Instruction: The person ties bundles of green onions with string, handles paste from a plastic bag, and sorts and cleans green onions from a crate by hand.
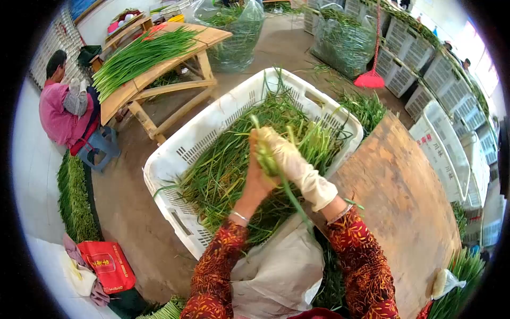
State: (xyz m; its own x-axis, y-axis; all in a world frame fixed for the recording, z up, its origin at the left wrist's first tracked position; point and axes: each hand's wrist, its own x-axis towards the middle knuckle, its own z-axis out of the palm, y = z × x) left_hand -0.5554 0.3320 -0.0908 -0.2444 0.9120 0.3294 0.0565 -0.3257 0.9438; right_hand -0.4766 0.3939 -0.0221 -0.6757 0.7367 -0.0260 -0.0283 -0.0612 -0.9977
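My left hand (258, 178) is bare and closed around one side of a small bunch of garlic chives (267, 161), above the large white crate (169, 173). Pressed against the bunch from the other side is my right hand (291, 164), in a pale glove, its fingers closed on the stalks. A pale stalk end pokes up over the fingertips, and a long green leaf hangs below towards my lap. Loose, tangled green leaves (212, 183) fill much of the crate under both hands.
A brown board (398, 186) lies to my right. Ahead left, a wooden table (143, 77) bears long green chives, with a seated person (66, 106) beside it. Stuffed plastic bags (342, 48), a red broom (369, 80) and stacked crates (441, 72) stand beyond. A red bag (108, 266) lies lower left.
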